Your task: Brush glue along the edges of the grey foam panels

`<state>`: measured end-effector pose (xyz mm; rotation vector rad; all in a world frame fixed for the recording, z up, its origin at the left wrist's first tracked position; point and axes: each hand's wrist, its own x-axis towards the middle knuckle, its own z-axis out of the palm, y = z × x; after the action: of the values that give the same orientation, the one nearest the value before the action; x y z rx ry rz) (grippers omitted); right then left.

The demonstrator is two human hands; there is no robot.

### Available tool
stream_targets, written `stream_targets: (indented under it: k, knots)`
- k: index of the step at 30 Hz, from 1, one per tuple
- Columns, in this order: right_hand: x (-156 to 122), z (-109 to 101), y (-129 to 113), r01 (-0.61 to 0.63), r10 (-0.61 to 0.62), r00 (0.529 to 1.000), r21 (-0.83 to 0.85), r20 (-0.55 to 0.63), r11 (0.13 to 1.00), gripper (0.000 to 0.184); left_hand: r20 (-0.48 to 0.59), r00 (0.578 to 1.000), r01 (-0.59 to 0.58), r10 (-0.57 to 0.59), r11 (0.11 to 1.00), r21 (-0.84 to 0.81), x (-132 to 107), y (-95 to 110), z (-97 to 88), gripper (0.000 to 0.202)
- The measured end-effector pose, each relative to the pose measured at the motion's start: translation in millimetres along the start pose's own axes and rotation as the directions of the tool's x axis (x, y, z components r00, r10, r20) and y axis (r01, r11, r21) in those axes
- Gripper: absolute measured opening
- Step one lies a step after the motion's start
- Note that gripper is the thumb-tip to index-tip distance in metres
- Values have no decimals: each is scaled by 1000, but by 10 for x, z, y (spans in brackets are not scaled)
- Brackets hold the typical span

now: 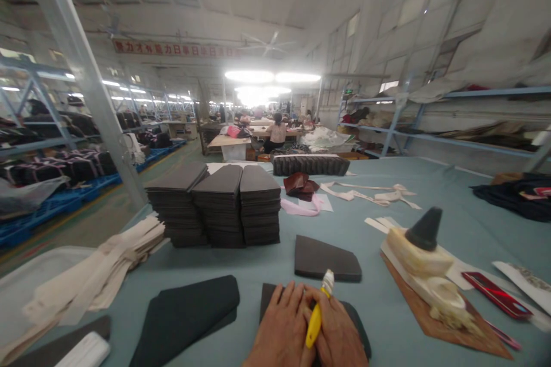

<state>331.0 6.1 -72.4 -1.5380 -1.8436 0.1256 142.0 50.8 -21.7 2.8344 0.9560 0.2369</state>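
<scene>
Surface: blue-green table (456, 189), spanning the foreground. Largest load on it: three dark stacks (218, 212) of flat panels, side by side, beyond the hands and to the left. Pale strips (107, 272) bunched at the table's left edge. Dark green sheets (189, 307) lie overlapping, left of the hands. At right, brown board (482, 330) under a yellowed block (424, 261); black cone (425, 230) stands on the block, leaning slightly.

Left hand (279, 321): flat, fingers extended, resting on the dark work piece (267, 297). Right hand (338, 324): beside it, touching, fingers closed around a tool, also over the work piece. Work piece on the table directly beneath both hands, mostly covered. Dark grey panel (328, 259) just beyond. Red phone (497, 295) right of the board. Smallest: yellow-handled tool (315, 324), tilted, whitish end pointing away.
</scene>
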Motion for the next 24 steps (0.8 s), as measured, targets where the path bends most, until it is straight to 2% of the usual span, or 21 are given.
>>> stream_targets:
  k: [7,11,14,16,21,24]
  knots:
    - [9,80,-71,-13,10,995,-29,-104,999,43,2,1000,-4,4,999,36,-41,61,-178,77]
    - [48,-92,-260,-4,-3,987,-45,-160,999,39,-25,1000,14,-12,998,58,-82,138,-258,73]
    - [98,-297,-417,39,-45,990,-50,-132,998,35,-32,999,38,-36,998,47,-83,182,-277,68]
    - [138,-382,-479,11,-16,995,-52,-96,999,32,-27,999,43,-42,998,39,-67,177,-274,66]
    - [186,-423,-520,-50,48,998,-36,-39,998,26,-17,999,35,-34,997,72,-40,104,-274,63]
    - [188,-432,-549,-46,46,998,-6,-40,999,28,-33,997,76,-72,988,135,-56,85,-289,64]
